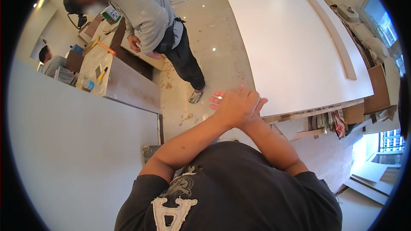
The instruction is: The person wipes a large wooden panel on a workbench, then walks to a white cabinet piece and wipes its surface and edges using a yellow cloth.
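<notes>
My left hand (239, 104) lies over my right hand in front of my chest, its knuckles bent and its fingers curled around it. Mostly covered, my right hand (215, 100) shows pinkish fingertips spread out to the left, with a small bright spot that may be a ring. I see no tool or part between them. Just to the right of both hands is the near corner of a large white panel (295, 51), which lies flat on a raised support. A long, narrow wooden strip (330, 32) rests along the panel's far right side.
A co-worker in a grey top (141, 3) stands ahead on the left beside a workbench (131, 83). A hammer (104, 46), a yellow-handled brush (102, 75) and a blue-labelled container (88, 85) lie there. A white panel (80, 147) fills the left. Another person (54, 62) is behind.
</notes>
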